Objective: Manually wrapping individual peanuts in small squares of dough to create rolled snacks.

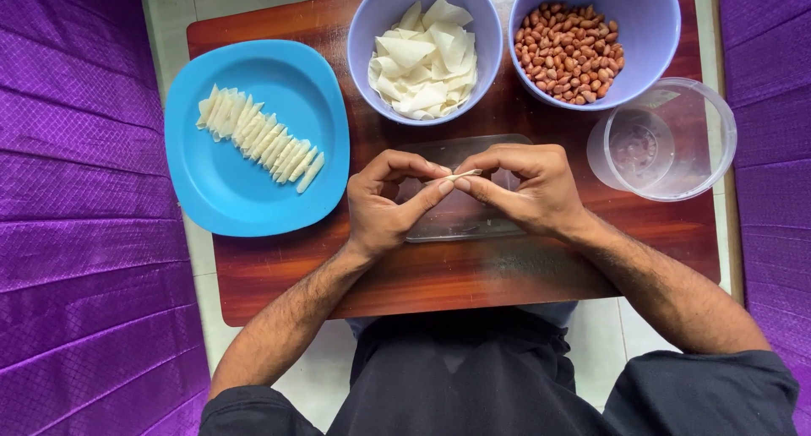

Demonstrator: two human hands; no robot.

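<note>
Two hands (384, 204) (528, 191) over brown board (473, 275), purple cloth (84, 233) beside

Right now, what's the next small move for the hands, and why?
Probably carry the rolled wrapper to the blue plate and lay it after the last roll. Both hands pinch it, already thin like the finished rolls lined up there.

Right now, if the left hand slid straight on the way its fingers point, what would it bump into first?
Probably the right hand. The left hand points across at it, and both already pinch the same small pale roll, fingertips nearly touching.
</note>
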